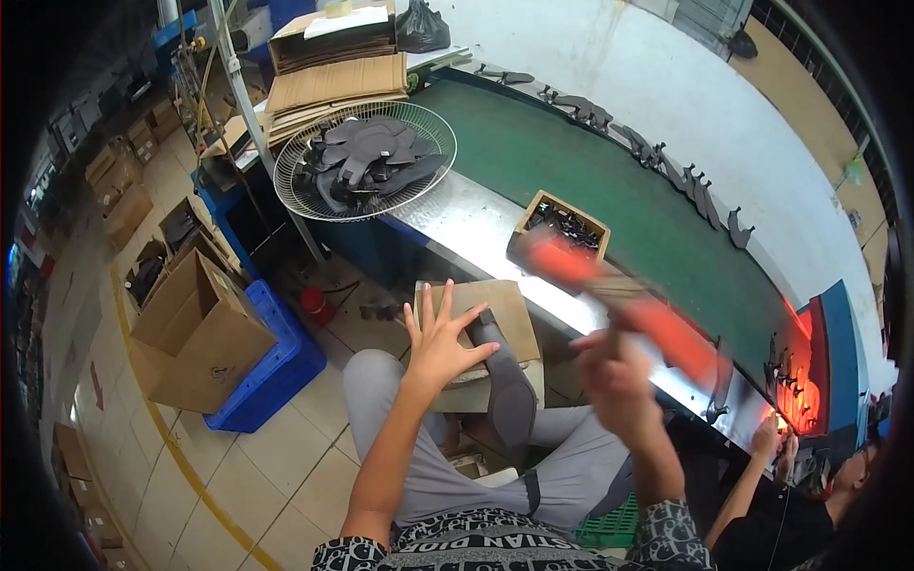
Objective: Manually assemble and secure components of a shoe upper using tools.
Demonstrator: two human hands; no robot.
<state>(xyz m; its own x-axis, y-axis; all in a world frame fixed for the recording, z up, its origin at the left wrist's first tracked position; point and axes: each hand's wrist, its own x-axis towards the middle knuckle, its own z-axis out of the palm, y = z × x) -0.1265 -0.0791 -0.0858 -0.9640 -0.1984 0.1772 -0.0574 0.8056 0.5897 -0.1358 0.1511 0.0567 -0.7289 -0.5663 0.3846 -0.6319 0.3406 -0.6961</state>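
Observation:
My left hand (444, 344) lies with fingers spread over a cardboard-topped block (507, 300) between my knees. Its thumb and index finger touch a dark grey, paddle-shaped part (511, 395), which lies partly on the block with its wide end toward me. My right hand (619, 385) is closed round the handle of a mallet with red ends (681, 344). The mallet is raised to the right of the block and smeared by motion. Below it, apart from the part, runs the metal edge of a green conveyor belt.
A wire basket (442, 187) of dark grey parts and a small box (602, 234) of black pieces stand along the green conveyor (533, 143). More parts line its far side. At right a co-worker's hands (766, 438) are near a glowing heater (804, 381). Left stands a blue crate (295, 366).

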